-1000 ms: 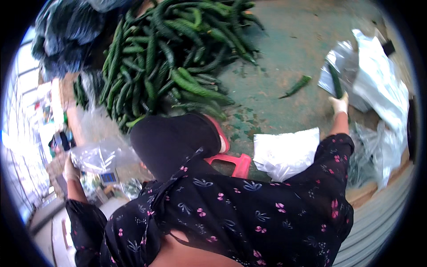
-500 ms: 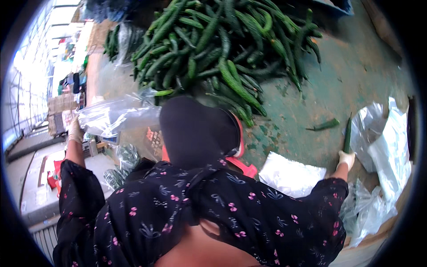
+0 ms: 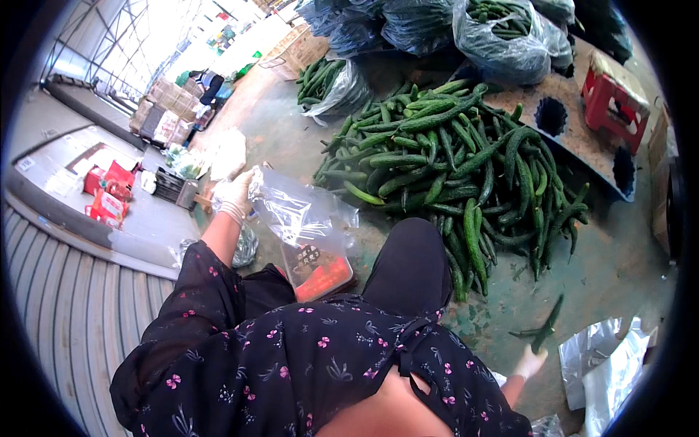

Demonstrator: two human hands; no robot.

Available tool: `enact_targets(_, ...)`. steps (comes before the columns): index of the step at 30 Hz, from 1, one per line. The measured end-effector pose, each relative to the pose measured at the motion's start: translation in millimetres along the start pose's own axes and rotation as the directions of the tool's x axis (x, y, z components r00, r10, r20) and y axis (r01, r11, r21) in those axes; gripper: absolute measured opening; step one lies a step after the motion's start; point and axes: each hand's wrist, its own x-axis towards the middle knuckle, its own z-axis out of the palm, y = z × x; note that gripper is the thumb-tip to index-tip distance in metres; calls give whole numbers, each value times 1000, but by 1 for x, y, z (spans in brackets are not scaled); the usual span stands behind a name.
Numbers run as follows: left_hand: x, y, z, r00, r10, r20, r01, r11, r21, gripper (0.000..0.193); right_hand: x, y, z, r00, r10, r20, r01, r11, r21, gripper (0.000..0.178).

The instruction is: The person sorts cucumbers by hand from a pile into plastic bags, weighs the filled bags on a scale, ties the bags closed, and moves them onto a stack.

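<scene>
My left hand (image 3: pixel 237 195), in a white glove, is closed on the edge of a clear plastic bag (image 3: pixel 302 213), which hangs out to the right, looking flat and see-through. Low on the right, my gloved right hand (image 3: pixel 530 362) grips the lower end of a long green cucumber (image 3: pixel 550 322) that points up and away. A small curved cucumber (image 3: pixel 523 333) lies on the floor beside it. In front of my knee spreads a large heap of cucumbers (image 3: pixel 444 156).
Flat plastic bags (image 3: pixel 608 360) lie at the lower right. Filled bags (image 3: pixel 502 44) stand behind the heap, near a red stool (image 3: pixel 615 102) on a board with holes. A smaller bag of cucumbers (image 3: pixel 320 80) is at far left. A red-bottomed box (image 3: pixel 317 273) sits by my knee.
My view has swung left, so the heap sits further right and more bags show behind it. The plastic bag stays in my left hand, the cucumber in my right.
</scene>
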Motion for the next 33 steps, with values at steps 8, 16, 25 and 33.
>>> enact_targets(8, -20, 25, -14, 952, 132, 276, -65, 968, -241, 10, -39, -302, 49, 735, -662, 146, 525, 692, 496, 49)
enact_targets(16, -67, 53, -89, 836, 380, 396, -207, 886, -414, 18, -262, -508, 57, -134, -988, 75, 870, -81, 486, 67)
enact_targets(25, -89, 13, -161, 780, 409, 473, -334, 912, -238, 18, -324, -519, 145, -189, -755, 628, 529, 460, 713, 38)
enact_targets(33, -76, -42, -153, 818, 565, -110, -498, 791, 355, 26, -334, -511, 123, -120, -605, 787, -167, 794, 584, 30)
